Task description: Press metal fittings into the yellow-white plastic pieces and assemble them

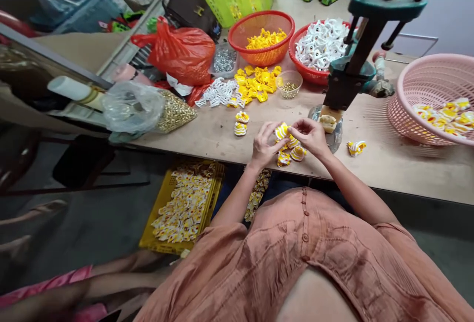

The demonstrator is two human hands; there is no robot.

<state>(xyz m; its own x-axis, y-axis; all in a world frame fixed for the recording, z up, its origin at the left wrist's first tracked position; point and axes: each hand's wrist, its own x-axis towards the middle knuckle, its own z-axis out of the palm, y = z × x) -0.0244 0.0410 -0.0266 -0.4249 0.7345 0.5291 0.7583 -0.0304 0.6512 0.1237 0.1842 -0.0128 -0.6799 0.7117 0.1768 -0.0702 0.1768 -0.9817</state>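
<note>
Both hands meet over the front part of the table, left of the press. My left hand (264,146) is closed with thumb and fingers on a yellow-and-white striped plastic piece (282,131). From the other side, my right hand (310,137) pinches the same piece, its fingertips at the right edge. Just below lie several similar striped pieces (298,153). Two more striped pieces (240,128) rest to the left, and a single striped piece (356,148) lies to the right. The press (344,75) stands close to my right hand, above a small block (328,120).
Behind the hands are loose yellow parts (259,82), white parts (222,92), a cup of small brass-coloured bits (289,86) and two red baskets (261,58) (300,62). A pink basket (411,109) stands at right. A bag of gold-coloured bits (174,112) lies left. Below sits a yellow crate (153,228).
</note>
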